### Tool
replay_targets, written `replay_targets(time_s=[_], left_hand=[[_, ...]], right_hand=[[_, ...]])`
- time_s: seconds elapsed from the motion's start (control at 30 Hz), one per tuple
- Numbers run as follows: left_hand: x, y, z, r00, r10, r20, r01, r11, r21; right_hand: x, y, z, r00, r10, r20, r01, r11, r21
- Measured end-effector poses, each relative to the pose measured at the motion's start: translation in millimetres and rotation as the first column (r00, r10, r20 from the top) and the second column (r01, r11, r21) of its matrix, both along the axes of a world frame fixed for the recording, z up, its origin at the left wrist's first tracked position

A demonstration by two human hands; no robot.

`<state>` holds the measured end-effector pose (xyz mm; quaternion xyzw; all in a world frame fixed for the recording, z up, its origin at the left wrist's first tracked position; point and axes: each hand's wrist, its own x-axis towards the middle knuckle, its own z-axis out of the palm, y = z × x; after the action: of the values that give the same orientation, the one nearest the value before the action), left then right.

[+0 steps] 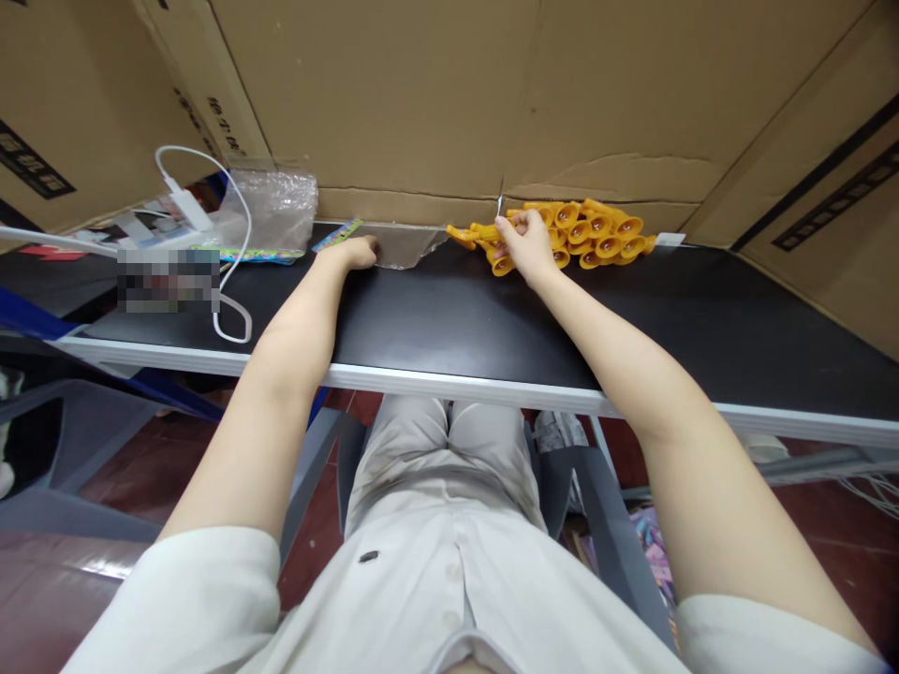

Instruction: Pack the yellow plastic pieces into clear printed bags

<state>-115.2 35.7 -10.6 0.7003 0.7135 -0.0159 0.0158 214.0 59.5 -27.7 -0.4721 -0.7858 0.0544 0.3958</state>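
Note:
My left hand [360,251] rests at the near end of a clear plastic bag [411,245], its fingers curled in on the bag. A colourful printed header strip [337,235] shows just behind that hand. My right hand [530,245] is at the left end of a pile of yellow toy trumpets [596,229], thumb and fingers pinched together. A yellow trumpet [484,234] lies at these fingertips and appears gripped, though the fingers partly cover it. The trumpets' flared ends mostly face me.
More clear bags [273,211] with printed strips are stacked at the left. A white cable [243,201] with a plug loops over the black table [449,323]. Cardboard walls [435,94] close off the back and sides. A small white object [670,240] sits beyond the trumpets.

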Motion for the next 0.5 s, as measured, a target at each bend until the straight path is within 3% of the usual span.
replay_targets(time_s=[0.13, 0.3, 0.5], left_hand=[[8, -7, 5.0, 0.994, 0.066, 0.083, -0.073, 0.994, 0.082], [35, -14, 6.8, 0.986, -0.058, 0.155, 0.018, 0.969, 0.246], [76, -31, 9.6, 0.981, -0.137, 0.135, 0.106, 0.971, 0.215]], right_hand=[[-2, 2, -1, 0.999, 0.007, -0.048, -0.009, 0.999, -0.041], [-4, -6, 2, 0.997, 0.016, -0.07, -0.018, 0.999, -0.03], [-10, -22, 10, 0.972, -0.017, -0.233, -0.009, 0.994, -0.109]])
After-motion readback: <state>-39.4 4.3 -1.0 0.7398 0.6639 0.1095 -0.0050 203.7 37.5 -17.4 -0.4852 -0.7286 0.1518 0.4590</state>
